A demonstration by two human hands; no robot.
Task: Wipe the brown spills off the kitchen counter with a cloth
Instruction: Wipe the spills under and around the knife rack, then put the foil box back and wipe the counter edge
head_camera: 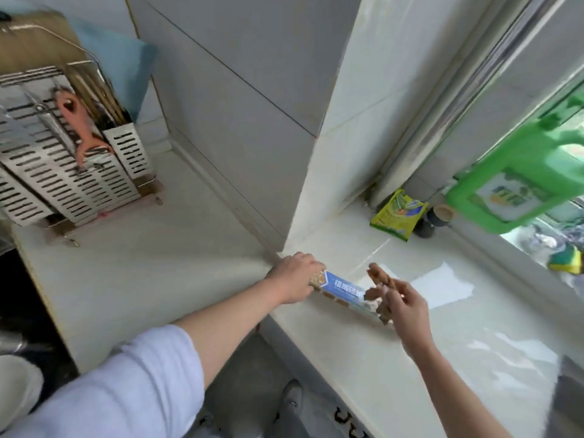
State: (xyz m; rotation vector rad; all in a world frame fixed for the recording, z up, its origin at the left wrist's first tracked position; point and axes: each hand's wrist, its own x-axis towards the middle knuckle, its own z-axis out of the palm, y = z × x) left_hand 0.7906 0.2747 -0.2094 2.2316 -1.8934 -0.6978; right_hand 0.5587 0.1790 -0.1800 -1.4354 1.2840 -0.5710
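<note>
Your left arm wears a short sleeve (126, 384), pale lavender-white, soft plain fabric w/ no print or logo, hem ending approx. at the elbow. Forearm below it is bare; no watch, band or glove. Left hand (295, 276) bare, no rings visible. Right arm shows bare forearm only, sleeve out of frame. Right hand (407, 306) bare too, no jewellery, fingers (377, 281) blurred. Nails too blurred to tell.
</note>
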